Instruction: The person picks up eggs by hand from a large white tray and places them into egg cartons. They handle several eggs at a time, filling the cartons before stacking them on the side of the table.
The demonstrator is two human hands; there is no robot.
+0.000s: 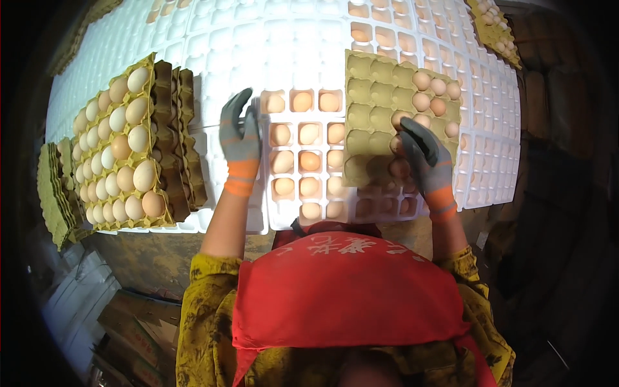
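I wear grey gloves with orange cuffs. My left hand (240, 132) is open and holds nothing, its thumb apart from the fingers, just left of a white foam tray (274, 209) with brown eggs (309, 133) in its square cells. My right hand (424, 151) reaches over a yellowish pulp egg tray (364, 97) lying on top of the foam trays. Its stretched fingers are beside an egg (399, 120) and another egg (396, 145); part of the grasp is hidden from above. More eggs (438, 106) sit in the right part of that pulp tray, while its left cups hold none.
At the left stands a stack of pulp trays, the top one full of eggs (120, 147). Beside it are folded-in green pulp trays (55, 193). White foam trays (251, 39) cover the table to the far side. Another pulp tray with eggs (493, 22) lies far right. Cardboard (138, 335) is at lower left.
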